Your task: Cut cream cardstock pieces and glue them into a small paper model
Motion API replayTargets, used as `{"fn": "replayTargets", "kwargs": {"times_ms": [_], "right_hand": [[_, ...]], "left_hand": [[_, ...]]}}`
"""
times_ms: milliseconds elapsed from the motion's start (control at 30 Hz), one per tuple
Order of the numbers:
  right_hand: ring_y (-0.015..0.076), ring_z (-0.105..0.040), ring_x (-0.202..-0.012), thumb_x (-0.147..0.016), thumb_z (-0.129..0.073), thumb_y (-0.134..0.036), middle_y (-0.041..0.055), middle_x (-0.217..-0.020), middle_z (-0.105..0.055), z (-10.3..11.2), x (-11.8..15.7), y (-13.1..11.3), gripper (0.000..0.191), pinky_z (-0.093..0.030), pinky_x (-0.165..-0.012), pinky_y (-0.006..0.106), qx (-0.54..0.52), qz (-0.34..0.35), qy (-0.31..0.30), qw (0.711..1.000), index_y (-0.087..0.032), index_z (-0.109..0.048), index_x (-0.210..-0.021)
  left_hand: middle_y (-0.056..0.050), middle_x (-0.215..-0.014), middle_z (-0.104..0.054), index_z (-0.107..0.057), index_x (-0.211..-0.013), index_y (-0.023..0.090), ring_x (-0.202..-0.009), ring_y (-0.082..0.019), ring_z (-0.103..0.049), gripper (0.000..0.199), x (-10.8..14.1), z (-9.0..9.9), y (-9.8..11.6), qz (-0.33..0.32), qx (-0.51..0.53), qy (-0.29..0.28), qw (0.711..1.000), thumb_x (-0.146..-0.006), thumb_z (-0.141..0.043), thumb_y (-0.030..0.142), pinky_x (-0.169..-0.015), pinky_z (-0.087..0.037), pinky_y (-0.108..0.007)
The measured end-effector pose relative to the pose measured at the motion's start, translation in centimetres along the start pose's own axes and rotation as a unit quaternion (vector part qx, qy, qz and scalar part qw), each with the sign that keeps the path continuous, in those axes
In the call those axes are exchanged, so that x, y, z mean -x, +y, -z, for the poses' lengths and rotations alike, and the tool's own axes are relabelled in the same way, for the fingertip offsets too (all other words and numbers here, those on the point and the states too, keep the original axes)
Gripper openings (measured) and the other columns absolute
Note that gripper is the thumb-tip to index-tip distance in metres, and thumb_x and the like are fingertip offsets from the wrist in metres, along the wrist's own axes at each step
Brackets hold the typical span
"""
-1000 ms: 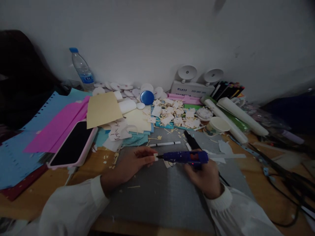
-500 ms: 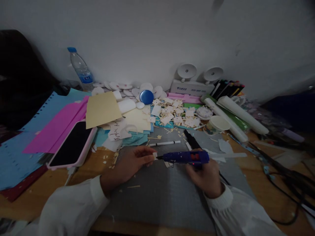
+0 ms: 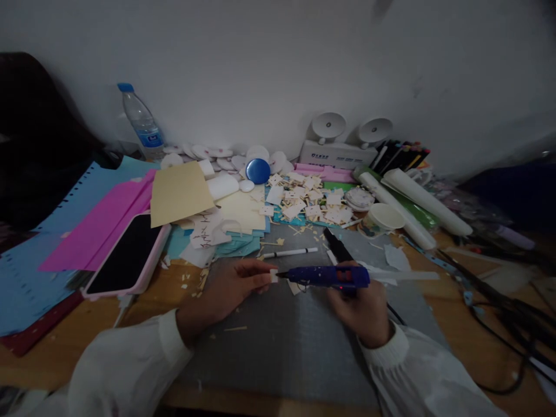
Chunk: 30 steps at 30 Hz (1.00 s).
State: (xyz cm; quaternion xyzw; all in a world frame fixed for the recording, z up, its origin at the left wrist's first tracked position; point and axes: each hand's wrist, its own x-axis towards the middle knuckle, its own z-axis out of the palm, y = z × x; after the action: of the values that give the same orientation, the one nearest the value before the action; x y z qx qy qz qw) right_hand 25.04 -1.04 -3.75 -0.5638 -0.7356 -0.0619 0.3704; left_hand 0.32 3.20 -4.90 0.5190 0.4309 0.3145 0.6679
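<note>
My right hand (image 3: pixel 365 307) is wrapped round a dark blue glue gun (image 3: pixel 325 277) with a red light lit on its side. Its black nozzle points left. At the nozzle's tip, a small white piece of paper or card (image 3: pixel 273 276) is pinched between the thumb and fingers of my left hand (image 3: pixel 243 286); nozzle and piece touch or nearly touch. A clear glue stick (image 3: pixel 408 275) lies in line with the back of the gun. Beneath the gun, a small pale piece (image 3: pixel 294 288) rests on the grey mat (image 3: pixel 278 341).
Behind the mat lies a pile of small white cards with thin sticks (image 3: pixel 304 200). A white pen (image 3: pixel 290 253) and a black marker (image 3: pixel 337 246) lie nearer. On the left are a phone (image 3: pixel 125 255) and coloured paper (image 3: pixel 95 226); on the right, white rolls (image 3: pixel 425 200) and cables (image 3: pixel 512 313).
The nozzle tip and the white piece have shifted very slightly against each other. Both hands keep almost the same place and grip.
</note>
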Motion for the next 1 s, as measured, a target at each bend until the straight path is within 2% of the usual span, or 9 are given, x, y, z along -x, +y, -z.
{"fn": "replayTargets", "kwargs": {"times_ms": [567,800,1000], "right_hand": [[0.0166,-0.061,-0.046,-0.075,-0.055,-0.028,-0.0013,-0.059,-0.063,-0.02,-0.11,-0.26,0.006,-0.046,-0.045,0.025,-0.007,0.015,0.017,1.0,-0.022,-0.055,-0.078],[0.0169,-0.06,-0.045,-0.075,-0.055,-0.031,-0.0007,-0.06,-0.064,-0.04,0.07,-0.1,0.009,-0.046,-0.044,0.025,0.003,-0.008,0.008,1.0,-0.022,-0.056,-0.08],[0.0168,-0.062,-0.048,-0.076,-0.056,-0.029,-0.0007,-0.062,-0.064,0.21,-0.24,-0.28,0.01,-0.046,-0.045,0.024,-0.004,-0.006,0.026,1.0,-0.022,-0.054,-0.081]], "left_hand": [[0.003,-0.062,-0.054,-0.071,-0.095,0.018,-0.059,-0.01,-0.046,0.026,0.22,0.02,0.34,-0.002,-0.028,-0.003,1.0,-0.076,-0.069,0.035,-0.057,-0.032,-0.022],[0.003,-0.062,-0.055,-0.071,-0.096,0.018,-0.057,-0.01,-0.045,0.027,0.1,0.02,0.02,-0.002,-0.023,0.006,1.0,-0.076,-0.069,0.036,-0.055,-0.032,-0.022],[0.002,-0.062,-0.055,-0.072,-0.094,0.017,-0.057,-0.009,-0.045,0.025,0.1,0.03,-0.06,0.001,-0.02,0.01,1.0,-0.077,-0.069,0.035,-0.055,-0.032,-0.022]]}}
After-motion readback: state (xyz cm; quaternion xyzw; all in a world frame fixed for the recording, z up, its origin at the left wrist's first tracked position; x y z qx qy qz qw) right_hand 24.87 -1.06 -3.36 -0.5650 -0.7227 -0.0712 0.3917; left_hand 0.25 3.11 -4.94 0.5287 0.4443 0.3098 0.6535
